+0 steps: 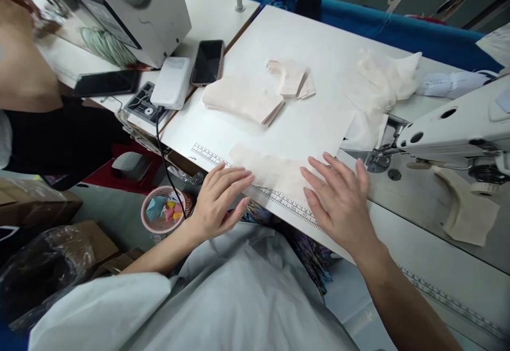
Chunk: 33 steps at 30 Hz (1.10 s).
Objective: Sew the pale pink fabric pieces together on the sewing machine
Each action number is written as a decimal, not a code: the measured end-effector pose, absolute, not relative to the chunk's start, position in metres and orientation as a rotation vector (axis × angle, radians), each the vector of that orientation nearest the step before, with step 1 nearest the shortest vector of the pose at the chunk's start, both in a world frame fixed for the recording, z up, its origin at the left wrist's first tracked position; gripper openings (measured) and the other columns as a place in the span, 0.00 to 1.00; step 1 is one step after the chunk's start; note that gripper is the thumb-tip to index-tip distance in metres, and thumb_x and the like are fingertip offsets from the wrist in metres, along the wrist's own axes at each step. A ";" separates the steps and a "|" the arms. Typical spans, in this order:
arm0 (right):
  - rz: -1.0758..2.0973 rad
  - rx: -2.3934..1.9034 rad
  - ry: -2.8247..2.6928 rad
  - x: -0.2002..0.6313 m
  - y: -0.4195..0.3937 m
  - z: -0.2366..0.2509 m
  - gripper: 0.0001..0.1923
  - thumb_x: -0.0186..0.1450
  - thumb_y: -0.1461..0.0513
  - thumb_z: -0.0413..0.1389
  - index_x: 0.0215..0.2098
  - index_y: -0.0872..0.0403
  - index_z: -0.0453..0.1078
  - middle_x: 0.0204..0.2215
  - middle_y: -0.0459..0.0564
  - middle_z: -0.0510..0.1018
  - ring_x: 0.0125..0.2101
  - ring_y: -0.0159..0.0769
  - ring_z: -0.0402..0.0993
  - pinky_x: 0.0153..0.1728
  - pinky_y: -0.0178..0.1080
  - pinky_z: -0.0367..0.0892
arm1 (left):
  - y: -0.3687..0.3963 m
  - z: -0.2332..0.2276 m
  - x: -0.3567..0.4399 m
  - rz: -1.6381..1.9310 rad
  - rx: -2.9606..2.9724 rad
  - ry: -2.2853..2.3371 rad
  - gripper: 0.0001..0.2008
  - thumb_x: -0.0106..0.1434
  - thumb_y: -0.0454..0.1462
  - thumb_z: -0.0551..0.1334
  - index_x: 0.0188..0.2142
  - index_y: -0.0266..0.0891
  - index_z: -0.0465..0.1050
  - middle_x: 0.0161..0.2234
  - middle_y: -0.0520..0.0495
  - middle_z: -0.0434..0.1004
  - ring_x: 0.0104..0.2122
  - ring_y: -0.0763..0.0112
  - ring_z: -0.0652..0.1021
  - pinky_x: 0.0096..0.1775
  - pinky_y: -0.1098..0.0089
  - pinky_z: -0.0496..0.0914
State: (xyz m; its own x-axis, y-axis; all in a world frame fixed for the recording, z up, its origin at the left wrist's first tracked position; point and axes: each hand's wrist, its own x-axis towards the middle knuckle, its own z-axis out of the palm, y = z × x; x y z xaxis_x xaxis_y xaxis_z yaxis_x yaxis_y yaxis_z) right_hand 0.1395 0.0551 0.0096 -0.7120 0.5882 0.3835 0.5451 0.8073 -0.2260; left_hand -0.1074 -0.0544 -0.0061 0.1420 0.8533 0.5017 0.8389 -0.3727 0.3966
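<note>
A thin, pale cream fabric piece (274, 170) lies flat along the table's front edge, partly over a printed ruler (287, 202). My left hand (219, 197) is at its left end, fingers stretched out and fingertips on or just over the cloth. At the right end is my right hand (338, 197), its fingers spread, close to the sewing machine's needle area (378, 160). Behind the piece sit a folded stack of cream fabric (243, 99) and a smaller stack of cut pieces (292, 77). Whether the fingertips press on the cloth is hard to tell.
The sewing machine (458, 128) stands on the right, with a curved cream piece (470, 207) on its bed. Crumpled sheer fabric (374, 85) lies behind it. At left are a phone (207, 61), a white power bank (171, 83) with a hanging cable, and another person's arm (27, 59).
</note>
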 end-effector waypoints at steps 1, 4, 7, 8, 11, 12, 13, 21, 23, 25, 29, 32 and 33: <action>0.132 -0.850 -2.495 0.141 0.056 0.011 0.20 0.69 0.63 0.52 0.59 0.43 0.62 0.55 0.53 0.74 0.60 0.51 0.64 0.64 0.62 0.42 | -0.055 -0.005 -0.106 1.147 2.359 1.721 0.22 0.64 0.33 0.58 0.58 0.43 0.64 0.49 0.43 0.77 0.50 0.61 0.76 0.54 0.56 0.68; 0.142 -0.809 -2.429 0.142 0.057 0.013 0.22 0.68 0.65 0.52 0.59 0.44 0.62 0.51 0.50 0.77 0.57 0.50 0.67 0.64 0.62 0.42 | -0.054 -0.004 -0.110 1.182 2.344 1.780 0.20 0.63 0.30 0.59 0.54 0.43 0.68 0.44 0.44 0.79 0.44 0.63 0.77 0.47 0.61 0.72; 0.195 -0.751 -2.504 0.138 0.055 0.011 0.25 0.69 0.66 0.50 0.62 0.45 0.58 0.53 0.49 0.76 0.58 0.49 0.65 0.63 0.63 0.42 | -0.049 -0.005 -0.122 1.013 2.322 1.958 0.22 0.64 0.32 0.57 0.58 0.42 0.65 0.53 0.42 0.75 0.54 0.58 0.73 0.53 0.56 0.69; 0.210 -0.741 -2.536 0.137 0.055 0.009 0.26 0.69 0.66 0.49 0.64 0.46 0.57 0.54 0.49 0.75 0.59 0.48 0.64 0.63 0.63 0.42 | -0.046 -0.005 -0.127 0.941 2.325 1.999 0.24 0.65 0.32 0.56 0.60 0.41 0.63 0.56 0.41 0.72 0.57 0.56 0.70 0.56 0.54 0.66; 0.220 -0.752 -2.591 0.136 0.055 0.004 0.28 0.69 0.67 0.48 0.66 0.48 0.53 0.54 0.50 0.75 0.61 0.48 0.61 0.64 0.64 0.43 | -0.040 -0.009 -0.139 0.718 2.342 2.068 0.25 0.68 0.35 0.53 0.64 0.41 0.58 0.62 0.43 0.65 0.64 0.54 0.62 0.62 0.50 0.57; 0.220 -0.758 -2.603 0.136 0.055 0.003 0.29 0.69 0.68 0.47 0.67 0.49 0.52 0.53 0.51 0.76 0.61 0.47 0.61 0.63 0.64 0.43 | -0.038 -0.010 -0.142 0.656 2.340 2.078 0.24 0.69 0.35 0.52 0.64 0.42 0.58 0.63 0.44 0.64 0.65 0.53 0.60 0.63 0.49 0.54; 0.222 -0.764 -2.610 0.136 0.055 0.001 0.29 0.69 0.68 0.47 0.67 0.50 0.52 0.50 0.52 0.77 0.61 0.47 0.61 0.63 0.64 0.43 | -0.038 -0.011 -0.144 0.610 2.334 2.082 0.23 0.70 0.36 0.51 0.64 0.42 0.58 0.63 0.45 0.64 0.65 0.54 0.60 0.64 0.48 0.52; 0.319 -0.774 -2.459 0.140 0.060 0.005 0.26 0.69 0.68 0.45 0.64 0.46 0.59 0.47 0.50 0.79 0.56 0.45 0.68 0.64 0.61 0.47 | -0.036 -0.002 -0.146 1.006 2.119 2.013 0.17 0.72 0.37 0.50 0.58 0.40 0.65 0.56 0.40 0.71 0.59 0.60 0.68 0.58 0.55 0.64; 0.295 -0.814 -2.397 0.141 0.062 0.010 0.23 0.69 0.67 0.46 0.60 0.46 0.64 0.46 0.50 0.79 0.53 0.44 0.71 0.63 0.59 0.50 | -0.027 0.004 -0.135 1.075 2.130 1.974 0.14 0.70 0.36 0.53 0.53 0.40 0.69 0.50 0.40 0.74 0.52 0.62 0.72 0.52 0.58 0.69; 0.284 -0.861 -2.353 0.145 0.063 0.013 0.20 0.70 0.66 0.45 0.56 0.46 0.67 0.45 0.49 0.79 0.50 0.43 0.73 0.63 0.59 0.51 | -0.011 0.008 -0.118 1.044 2.236 1.853 0.12 0.69 0.36 0.55 0.50 0.40 0.70 0.47 0.42 0.76 0.49 0.61 0.73 0.50 0.58 0.69; 0.290 -0.914 -2.306 0.153 0.065 0.015 0.19 0.70 0.67 0.43 0.54 0.47 0.68 0.44 0.47 0.80 0.45 0.38 0.75 0.62 0.57 0.53 | 0.031 0.008 -0.081 0.824 2.445 1.694 0.10 0.68 0.36 0.57 0.46 0.40 0.72 0.46 0.44 0.78 0.47 0.58 0.74 0.47 0.57 0.68; 0.319 -0.934 -2.262 0.158 0.063 0.019 0.18 0.70 0.67 0.44 0.52 0.49 0.69 0.42 0.48 0.81 0.44 0.39 0.76 0.58 0.55 0.58 | 0.055 0.005 -0.068 0.587 2.493 1.796 0.10 0.63 0.40 0.62 0.42 0.37 0.73 0.40 0.40 0.78 0.42 0.53 0.74 0.43 0.56 0.66; 0.376 -0.943 -2.238 0.159 0.062 0.022 0.17 0.70 0.66 0.44 0.51 0.49 0.70 0.42 0.48 0.81 0.43 0.39 0.76 0.56 0.53 0.62 | 0.060 0.004 -0.067 0.534 2.487 1.833 0.12 0.62 0.42 0.64 0.40 0.37 0.73 0.36 0.40 0.77 0.40 0.53 0.74 0.42 0.56 0.65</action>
State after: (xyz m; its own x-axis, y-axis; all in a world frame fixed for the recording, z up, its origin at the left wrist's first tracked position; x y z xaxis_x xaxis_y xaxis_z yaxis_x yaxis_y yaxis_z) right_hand 0.1588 0.0622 0.0221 -0.5133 0.7171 0.4715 0.5238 0.6970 -0.4897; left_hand -0.0668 0.0599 0.0039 0.2584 0.9285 0.2667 0.9264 -0.3165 0.2039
